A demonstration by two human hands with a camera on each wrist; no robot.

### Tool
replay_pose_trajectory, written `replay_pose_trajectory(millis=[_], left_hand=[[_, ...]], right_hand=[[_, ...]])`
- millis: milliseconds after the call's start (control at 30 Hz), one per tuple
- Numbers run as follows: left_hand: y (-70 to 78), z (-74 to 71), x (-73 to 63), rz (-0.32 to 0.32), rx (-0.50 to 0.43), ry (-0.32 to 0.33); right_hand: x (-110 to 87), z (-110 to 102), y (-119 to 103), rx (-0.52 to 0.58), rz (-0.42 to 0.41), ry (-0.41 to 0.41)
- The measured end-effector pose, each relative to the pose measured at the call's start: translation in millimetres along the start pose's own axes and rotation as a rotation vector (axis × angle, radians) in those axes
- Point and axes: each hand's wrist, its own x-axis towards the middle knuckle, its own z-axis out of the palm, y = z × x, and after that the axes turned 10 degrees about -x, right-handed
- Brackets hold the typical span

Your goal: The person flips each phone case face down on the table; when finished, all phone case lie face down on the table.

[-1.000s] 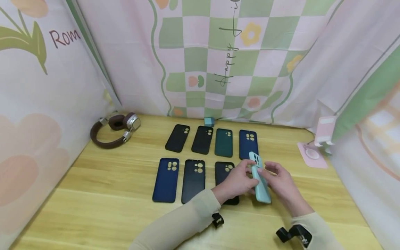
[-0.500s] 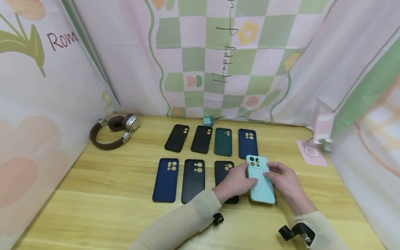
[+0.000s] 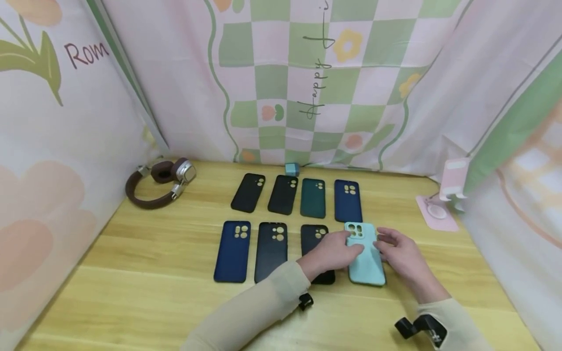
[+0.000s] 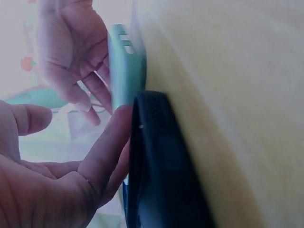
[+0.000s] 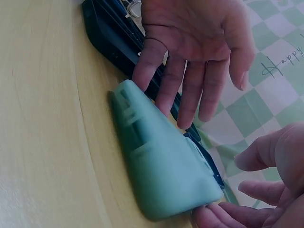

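Observation:
A light mint-green phone case (image 3: 368,265) lies flat on the wooden table, its camera cutouts at the far left corner. At its left side is my left hand (image 3: 333,251), thumb lifted off the case; in the left wrist view an extended finger (image 4: 107,147) reaches the green side wall. On the other side, my right hand (image 3: 401,251) has loosely bent fingers by the right edge, its thumb apart from the case; in the right wrist view a fingertip (image 5: 209,216) is at the case's end. A black phone case (image 3: 325,278) lies partly hidden under my left forearm.
Left in the front row are a blue phone case (image 3: 231,256) and a dark one (image 3: 270,248). Behind lie two black cases, a dark green case (image 3: 313,200) and another blue case (image 3: 348,202). Headphones (image 3: 151,200) sit at the left, a pink phone stand (image 3: 452,180) at the right.
The mint-green phone case has gone from tilted in both hands to flat on the table at the right end of the front row. Both hands have loosened, their thumbs coming off it.

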Motion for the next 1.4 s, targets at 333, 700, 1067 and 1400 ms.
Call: replay_pose_trajectory(millis=[333, 700, 1067, 1400], left_hand=[[3.0, -19.9, -8.3, 0.092, 0.04, -0.05], [-5.8, -78.8, -21.2, 0.153, 0.127, 0.036], [-26.0, -89.9, -26.1, 0.038, 0.091, 0.002], [-36.9, -89.4, -31.0, -0.036, 0.153, 0.022]], right_hand=[[-2.8, -0.8, -14.0, -0.119, -0.046, 0.026], [-3.3, 20.5, -40.6, -0.068, -0.145, -0.035], [-0.6, 49.1, -53.4, -0.082, -0.197, -0.174], [4.5, 64.8, -58.9, -0.212, -0.195, -0.207]])
